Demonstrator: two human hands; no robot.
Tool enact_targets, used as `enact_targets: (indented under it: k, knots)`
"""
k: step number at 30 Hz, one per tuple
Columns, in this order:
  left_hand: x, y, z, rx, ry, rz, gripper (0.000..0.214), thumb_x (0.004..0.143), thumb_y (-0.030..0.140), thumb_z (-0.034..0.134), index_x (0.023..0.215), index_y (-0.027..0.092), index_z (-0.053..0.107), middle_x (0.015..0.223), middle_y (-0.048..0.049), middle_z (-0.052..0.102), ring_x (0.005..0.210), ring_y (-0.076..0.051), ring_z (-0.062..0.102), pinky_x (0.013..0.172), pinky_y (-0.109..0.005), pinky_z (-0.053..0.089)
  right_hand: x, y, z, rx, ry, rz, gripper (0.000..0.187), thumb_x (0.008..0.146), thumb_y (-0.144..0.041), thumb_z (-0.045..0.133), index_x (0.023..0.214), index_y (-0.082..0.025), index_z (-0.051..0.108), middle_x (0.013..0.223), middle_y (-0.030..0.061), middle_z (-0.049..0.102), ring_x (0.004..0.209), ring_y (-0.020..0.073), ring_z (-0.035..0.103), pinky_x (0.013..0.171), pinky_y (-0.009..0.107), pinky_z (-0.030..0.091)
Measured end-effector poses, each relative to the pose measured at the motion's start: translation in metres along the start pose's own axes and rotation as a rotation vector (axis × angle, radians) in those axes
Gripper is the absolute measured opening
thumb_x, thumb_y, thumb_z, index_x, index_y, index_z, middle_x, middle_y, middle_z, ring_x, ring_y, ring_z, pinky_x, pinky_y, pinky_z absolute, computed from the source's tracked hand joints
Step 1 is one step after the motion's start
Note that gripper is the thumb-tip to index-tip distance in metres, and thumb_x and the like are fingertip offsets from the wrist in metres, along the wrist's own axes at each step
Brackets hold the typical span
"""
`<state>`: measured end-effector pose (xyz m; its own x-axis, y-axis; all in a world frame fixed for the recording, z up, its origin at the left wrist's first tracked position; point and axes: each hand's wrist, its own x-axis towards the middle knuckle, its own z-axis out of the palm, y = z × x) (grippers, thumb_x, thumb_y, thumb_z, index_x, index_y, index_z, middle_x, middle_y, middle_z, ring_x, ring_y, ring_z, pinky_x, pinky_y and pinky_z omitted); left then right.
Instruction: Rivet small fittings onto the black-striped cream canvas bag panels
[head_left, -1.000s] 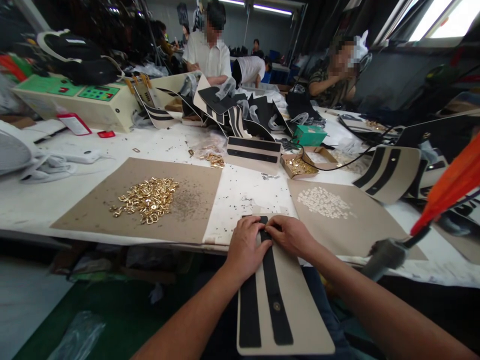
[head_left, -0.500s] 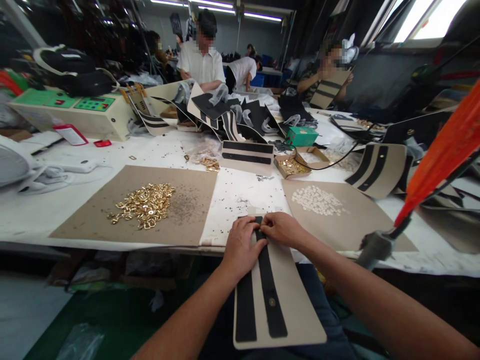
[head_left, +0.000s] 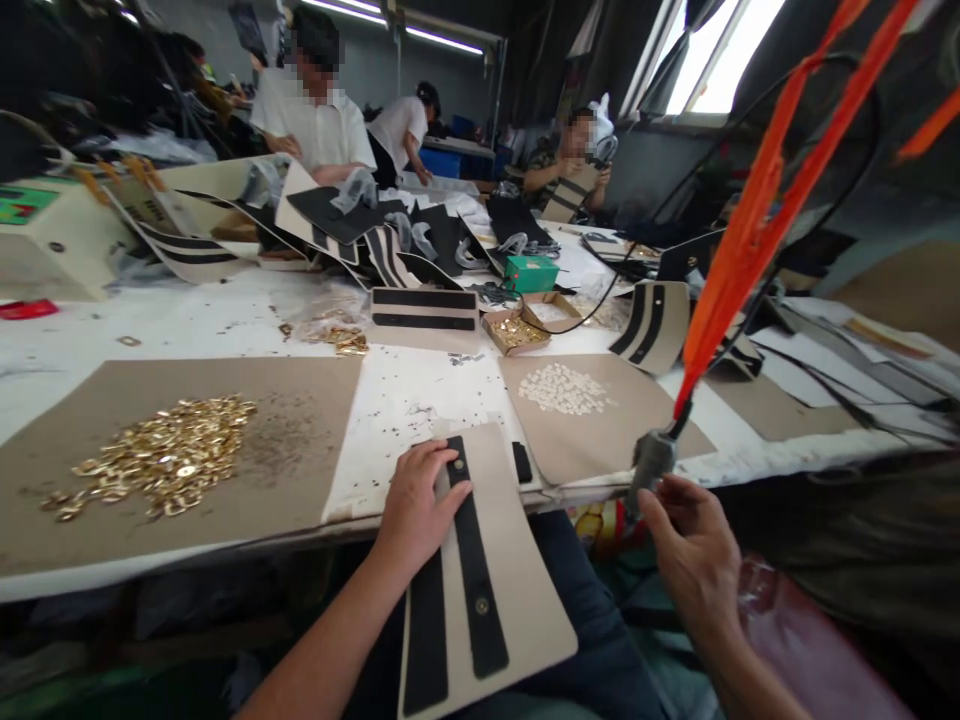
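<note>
A beige panel (head_left: 499, 560) with two black strips and small round metal fittings tilts from the table edge down over my lap. My left hand (head_left: 420, 500) grips its far end, fingers over the upper edge and thumb on a black strip (head_left: 469, 560), close to a metal fitting (head_left: 458, 464). Off to the right, my right hand (head_left: 694, 545) is at a grey hand tool (head_left: 654, 462) hanging from an orange cord (head_left: 739, 240). Its thumb is apart from the partly curled fingers; whether it touches the tool is unclear.
Gold metal pieces (head_left: 176, 455) lie heaped on a brown sheet at left. White discs (head_left: 562, 388) cover part of another sheet. Behind are small open boxes (head_left: 517, 330), a green box (head_left: 531, 272) and piled panels (head_left: 330, 215). Several people work farther back.
My right hand has left the panel's far end and moved right to the hanging tool. A metal fitting now shows there on the strip. The view has turned right.
</note>
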<state>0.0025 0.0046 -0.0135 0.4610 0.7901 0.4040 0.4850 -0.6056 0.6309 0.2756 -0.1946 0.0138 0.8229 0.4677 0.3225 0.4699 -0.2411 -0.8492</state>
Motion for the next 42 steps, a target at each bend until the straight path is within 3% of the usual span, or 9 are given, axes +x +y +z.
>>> enact_targets:
  k: [2, 4, 8, 11, 14, 19, 23, 26, 42]
  knots:
    - [0.002, -0.005, 0.002, 0.013, 0.000, 0.025, 0.033, 0.084, 0.025, 0.076, 0.115, 0.022, 0.067, 0.129, -0.0105, 0.064, 0.123, -0.031, 0.056, 0.109, -0.056, 0.046, 0.010, 0.024, -0.008, -0.072, 0.047, 0.056, 0.071, 0.075, -0.059, 0.078, 0.129, -0.017, 0.059, 0.114, 0.0117, 0.067, 0.094, 0.0261, 0.066, 0.082, 0.039, 0.054]
    - [0.004, -0.007, 0.003, 0.025, -0.004, 0.035, 0.032, 0.084, 0.026, 0.076, 0.115, 0.022, 0.067, 0.129, -0.0105, 0.064, 0.123, -0.032, 0.056, 0.109, -0.056, 0.046, 0.022, 0.037, -0.005, -0.150, -0.018, 0.068, 0.074, 0.071, -0.064, 0.076, 0.125, -0.015, 0.061, 0.113, 0.0125, 0.067, 0.097, 0.0280, 0.065, 0.083, 0.040, 0.053]
    - [0.001, -0.003, 0.000, 0.023, -0.021, 0.011, 0.028, 0.084, 0.025, 0.076, 0.111, 0.021, 0.070, 0.128, -0.0104, 0.064, 0.122, -0.031, 0.056, 0.108, -0.056, 0.046, 0.041, 0.034, 0.010, -0.332, -0.151, 0.175, 0.058, 0.068, -0.071, 0.070, 0.088, -0.017, 0.068, 0.076, 0.0071, 0.067, 0.075, 0.0289, 0.063, 0.071, 0.041, 0.048]
    - [-0.001, 0.002, -0.001, 0.005, -0.020, -0.028, 0.029, 0.081, 0.021, 0.079, 0.109, 0.022, 0.070, 0.127, -0.0096, 0.064, 0.122, -0.030, 0.057, 0.108, -0.054, 0.047, 0.045, 0.010, 0.018, -0.184, -0.182, 0.245, 0.054, 0.070, -0.067, 0.072, 0.090, -0.016, 0.070, 0.078, 0.0083, 0.069, 0.081, 0.0310, 0.065, 0.072, 0.040, 0.048]
    - [-0.002, 0.005, -0.001, -0.003, -0.014, -0.039, 0.030, 0.080, 0.020, 0.081, 0.108, 0.021, 0.071, 0.126, -0.0098, 0.065, 0.122, -0.030, 0.056, 0.108, -0.053, 0.047, 0.040, -0.031, 0.036, 0.252, -0.316, 0.184, 0.046, 0.077, -0.055, 0.077, 0.103, -0.018, 0.068, 0.093, 0.0077, 0.072, 0.093, 0.0269, 0.067, 0.077, 0.036, 0.051]
    - [-0.003, 0.007, -0.002, -0.017, -0.023, -0.068, 0.031, 0.079, 0.022, 0.083, 0.108, 0.020, 0.072, 0.129, -0.0104, 0.064, 0.125, -0.030, 0.054, 0.110, -0.052, 0.046, 0.018, -0.112, 0.109, 0.846, -0.593, 0.112, 0.032, 0.083, -0.041, 0.080, 0.101, -0.021, 0.063, 0.068, -0.0032, 0.060, 0.060, 0.0133, 0.056, 0.059, 0.026, 0.049]
    - [-0.005, 0.008, -0.002, -0.037, -0.019, -0.091, 0.031, 0.078, 0.024, 0.083, 0.107, 0.023, 0.073, 0.130, -0.0086, 0.063, 0.126, -0.030, 0.053, 0.111, -0.051, 0.045, 0.003, -0.141, 0.164, 0.883, -0.691, 0.065, 0.033, 0.082, -0.045, 0.081, 0.082, -0.020, 0.058, 0.058, -0.0051, 0.053, 0.049, 0.0114, 0.048, 0.045, 0.023, 0.042]
    - [-0.006, 0.007, -0.003, -0.055, -0.022, -0.087, 0.032, 0.078, 0.025, 0.083, 0.109, 0.024, 0.072, 0.130, -0.0080, 0.062, 0.127, -0.029, 0.052, 0.112, -0.050, 0.045, -0.004, -0.141, 0.185, 0.809, -0.713, 0.042, 0.037, 0.080, -0.048, 0.082, 0.078, -0.020, 0.057, 0.057, -0.0047, 0.053, 0.048, 0.0117, 0.049, 0.045, 0.023, 0.044]
    - [-0.003, 0.010, -0.008, -0.097, -0.093, -0.139, 0.036, 0.080, 0.026, 0.081, 0.114, 0.022, 0.072, 0.132, -0.0108, 0.061, 0.129, -0.030, 0.051, 0.111, -0.050, 0.044, -0.006, -0.132, 0.202, 0.700, -0.812, -0.140, 0.032, 0.085, -0.042, 0.071, 0.070, -0.021, 0.052, 0.058, -0.0032, 0.052, 0.051, 0.0120, 0.048, 0.049, 0.026, 0.042]
